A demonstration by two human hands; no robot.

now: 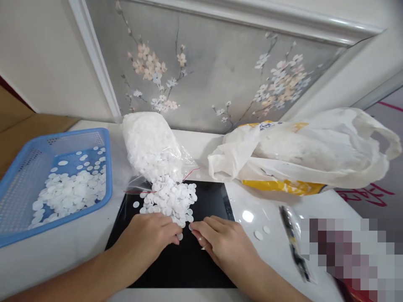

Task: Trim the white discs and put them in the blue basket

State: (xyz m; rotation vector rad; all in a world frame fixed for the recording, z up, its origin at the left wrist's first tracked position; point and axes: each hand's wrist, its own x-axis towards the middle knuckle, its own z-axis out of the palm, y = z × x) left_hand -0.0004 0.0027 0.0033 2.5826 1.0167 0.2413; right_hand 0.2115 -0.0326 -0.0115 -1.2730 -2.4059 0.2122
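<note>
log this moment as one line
left hand: at white discs; right hand: at white discs; black panel: under discs; blue basket: discs inside

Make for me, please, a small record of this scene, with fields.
left hand: one disc at its fingertips, grip unclear
right hand: white discs at and between its fingers
disc pile: white, on black panel, at mouth of clear bag
blue basket: left of panel, more white discs inside
carrier bag: white and yellow, beyond the right hand
</note>
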